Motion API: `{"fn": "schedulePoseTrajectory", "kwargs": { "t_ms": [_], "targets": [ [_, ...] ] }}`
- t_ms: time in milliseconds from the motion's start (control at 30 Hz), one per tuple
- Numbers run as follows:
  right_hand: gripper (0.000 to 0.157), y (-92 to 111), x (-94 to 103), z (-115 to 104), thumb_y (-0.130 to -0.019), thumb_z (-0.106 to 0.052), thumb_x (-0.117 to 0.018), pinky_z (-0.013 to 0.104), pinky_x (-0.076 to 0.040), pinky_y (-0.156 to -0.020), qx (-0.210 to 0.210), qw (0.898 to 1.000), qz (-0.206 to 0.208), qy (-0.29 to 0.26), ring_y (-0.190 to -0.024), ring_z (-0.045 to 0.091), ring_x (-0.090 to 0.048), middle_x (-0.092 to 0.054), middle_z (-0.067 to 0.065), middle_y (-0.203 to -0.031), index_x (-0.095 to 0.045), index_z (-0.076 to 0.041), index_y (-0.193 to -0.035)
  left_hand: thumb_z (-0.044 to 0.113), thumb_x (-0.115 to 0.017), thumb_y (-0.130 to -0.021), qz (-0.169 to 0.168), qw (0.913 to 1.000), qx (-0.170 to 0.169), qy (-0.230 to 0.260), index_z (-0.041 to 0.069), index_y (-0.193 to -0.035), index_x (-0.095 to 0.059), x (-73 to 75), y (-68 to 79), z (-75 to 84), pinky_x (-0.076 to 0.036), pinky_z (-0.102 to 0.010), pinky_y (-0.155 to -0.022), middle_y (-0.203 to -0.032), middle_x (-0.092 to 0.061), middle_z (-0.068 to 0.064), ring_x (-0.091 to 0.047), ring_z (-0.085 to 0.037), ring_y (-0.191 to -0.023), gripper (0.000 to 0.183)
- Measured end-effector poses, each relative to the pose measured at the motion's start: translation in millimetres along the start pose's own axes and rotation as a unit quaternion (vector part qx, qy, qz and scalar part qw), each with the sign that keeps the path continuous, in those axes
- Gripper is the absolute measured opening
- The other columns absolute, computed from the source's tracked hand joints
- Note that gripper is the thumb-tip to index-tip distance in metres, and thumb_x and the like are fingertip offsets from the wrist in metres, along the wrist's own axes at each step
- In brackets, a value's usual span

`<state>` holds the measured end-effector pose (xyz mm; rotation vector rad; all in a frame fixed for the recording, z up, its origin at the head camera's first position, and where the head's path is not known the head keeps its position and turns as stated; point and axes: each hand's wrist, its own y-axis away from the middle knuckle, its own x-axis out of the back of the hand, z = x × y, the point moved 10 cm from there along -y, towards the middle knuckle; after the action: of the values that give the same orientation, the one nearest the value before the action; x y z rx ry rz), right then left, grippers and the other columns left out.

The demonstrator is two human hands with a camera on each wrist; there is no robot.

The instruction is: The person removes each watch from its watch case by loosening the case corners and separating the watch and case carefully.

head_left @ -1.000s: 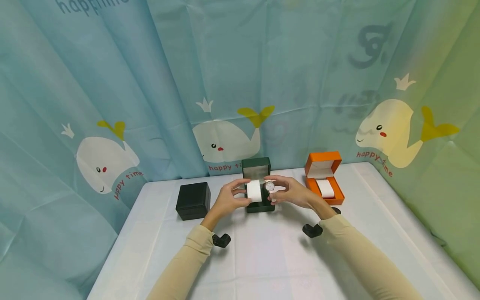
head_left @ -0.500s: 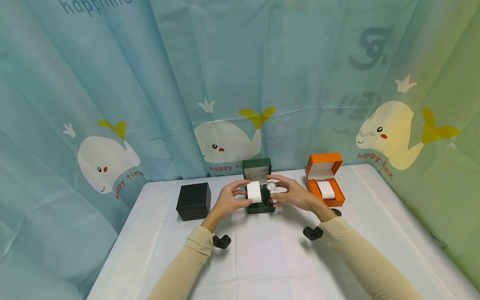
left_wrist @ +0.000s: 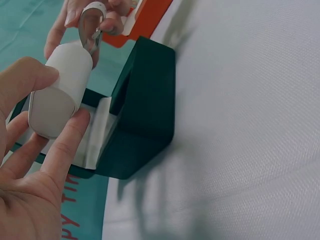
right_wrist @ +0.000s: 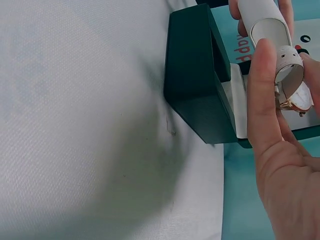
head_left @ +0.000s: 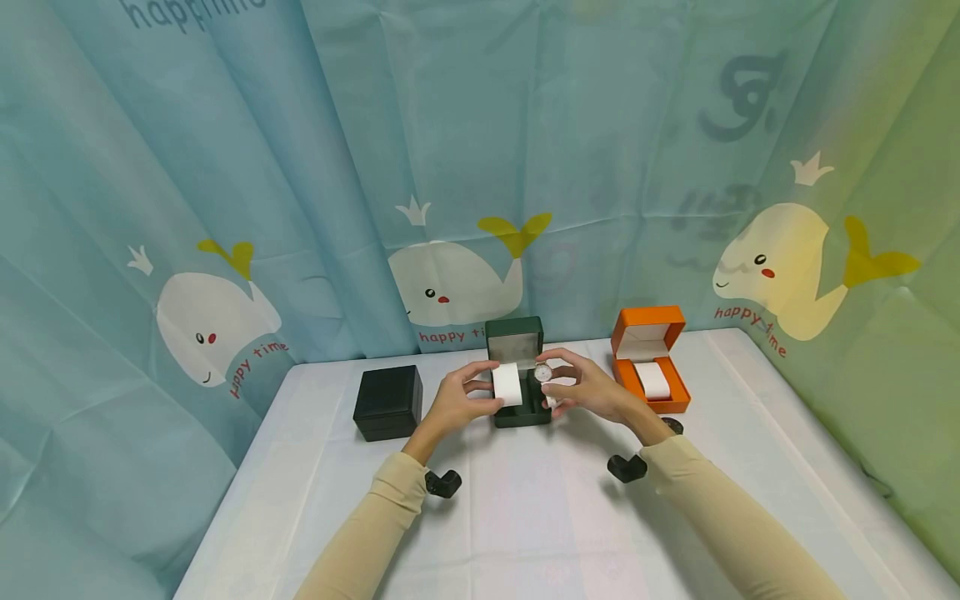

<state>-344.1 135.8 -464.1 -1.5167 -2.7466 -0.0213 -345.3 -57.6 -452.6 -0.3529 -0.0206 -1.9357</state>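
Observation:
Over the open green watch box (head_left: 513, 326), my left hand (head_left: 459, 400) grips a white watch cushion (head_left: 507, 384) by its sides, thumb on one face and fingers round the other in the left wrist view. To its right, my right hand (head_left: 590, 390) pinches a wristwatch (head_left: 543, 373) with a white strap and a gold-toned case (right_wrist: 299, 99). The strap (right_wrist: 288, 59) forms a loop, held right at the cushion's end with its opening toward it. Part of the dial is hidden by fingers in the right wrist view.
An orange watch box (head_left: 649, 316) stands with its lid up at the right, a white cushion (head_left: 652, 380) inside. At the left sits a closed black box (head_left: 387, 392). A printed curtain (head_left: 450, 167) hangs behind the white-covered table (head_left: 510, 517).
The watch in my right hand has shifted slightly right, widening the gap to the cushion, and the right fingers have changed their hold a little. My left hand and the cushion stay nearly still.

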Motion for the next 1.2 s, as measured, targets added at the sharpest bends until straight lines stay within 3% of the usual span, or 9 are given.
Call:
{"fn": "schedulePoseTrajectory", "kwargs": {
  "t_ms": [200,400,667,967,1200],
  "targets": [
    [0.067,1,0.8,2,-0.097,-0.004,-0.07,0.055,-0.06,-0.077,-0.003,1.0,0.002,-0.004,-0.094,0.046,-0.07,-0.046,0.042,-0.133,-0.037,-0.004,-0.156,-0.007,-0.08,-0.082,-0.006,1.0,0.002,0.002,-0.001,-0.142,-0.058,-0.1,4.1,18.7,-0.057,-0.031,-0.08,-0.151,-0.052,-0.017,-0.065,-0.042,-0.117,0.064],
    [0.072,2,4.1,-1,-0.095,-0.003,-0.073,0.054,-0.06,-0.08,-0.006,1.0,0.024,0.012,-0.097,0.042,-0.071,-0.056,0.03,-0.12,-0.036,-0.002,-0.157,-0.004,-0.079,-0.085,-0.001,1.0,-0.003,-0.002,-0.002,-0.142,-0.057,0.7,9.4,33.1,-0.057,-0.033,-0.082,-0.153,-0.05,-0.018,-0.065,-0.041,-0.118,0.062],
    [0.076,6,7.7,-4,-0.092,-0.002,-0.076,0.044,-0.061,-0.079,-0.003,0.998,0.044,0.041,-0.097,0.034,-0.072,-0.059,0.024,-0.117,-0.038,-0.004,-0.157,0.003,-0.082,-0.085,0.007,0.9999,-0.002,-0.013,0.01,-0.143,-0.06,3.4,-3.2,5.3,-0.057,-0.033,-0.081,-0.154,-0.05,-0.011,-0.066,-0.034,-0.118,0.063],
    [0.074,11,3.9,-10,-0.09,0.001,-0.076,0.039,-0.062,-0.076,-0.001,0.996,0.059,0.066,-0.093,0.039,-0.073,-0.056,0.025,-0.116,-0.04,-0.004,-0.155,0.002,-0.083,-0.084,0.009,0.9997,-0.001,-0.022,0.015,-0.139,-0.064,2.6,-6.6,7.2,-0.058,-0.034,-0.082,-0.151,-0.053,-0.006,-0.066,-0.029,-0.118,0.06],
    [0.072,15,0.1,-11,-0.09,0.002,-0.076,0.041,-0.062,-0.076,0.007,0.994,0.068,0.09,-0.085,0.031,-0.074,-0.058,0.025,-0.113,-0.043,-0.003,-0.153,0.003,-0.083,-0.084,0.008,0.9992,-0.008,-0.039,0.014,-0.138,-0.064,1.8,-11.7,9.1,-0.058,-0.033,-0.08,-0.148,-0.055,-0.005,-0.067,-0.03,-0.116,0.059]
  ]
}}
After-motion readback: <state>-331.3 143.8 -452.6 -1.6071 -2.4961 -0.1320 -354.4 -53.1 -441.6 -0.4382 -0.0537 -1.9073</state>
